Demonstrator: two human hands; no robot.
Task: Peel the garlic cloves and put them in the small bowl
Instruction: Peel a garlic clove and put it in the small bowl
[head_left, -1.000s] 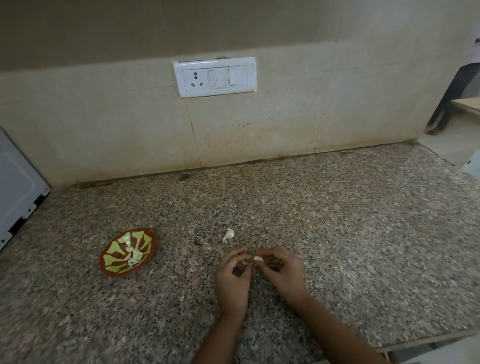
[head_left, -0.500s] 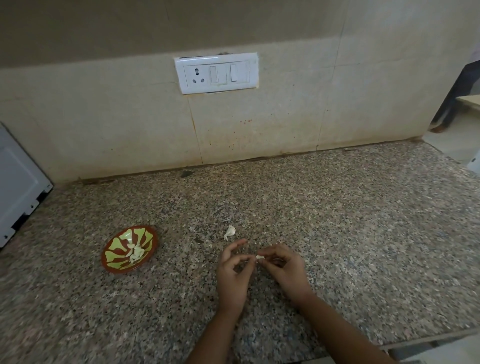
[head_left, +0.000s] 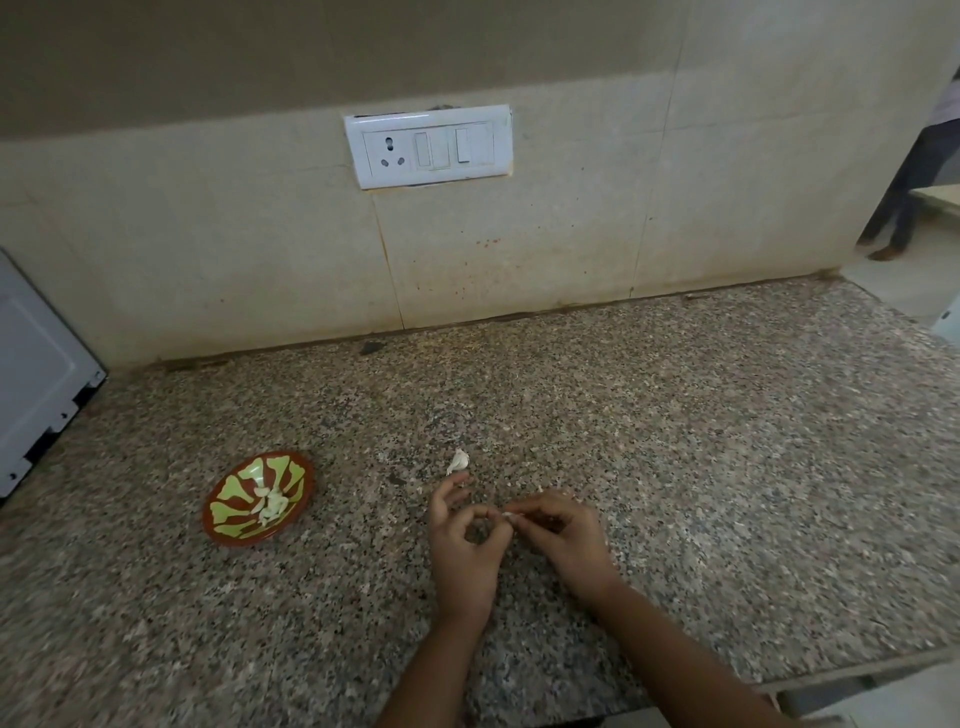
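White garlic clove (head_left: 508, 515) is being pinched by the left hand (head_left: 462, 540) and the right hand (head_left: 563, 530), just above the tabletop (head_left: 701, 467). The small bowl (head_left: 231, 512) is sitting off to the left, nearer the left hand.

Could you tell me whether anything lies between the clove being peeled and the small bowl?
Nothing visible does. Only bare counter separates the clove, pinched by left hand and right hand, from the small bowl to its left; the loose garlic piece lies farther back.
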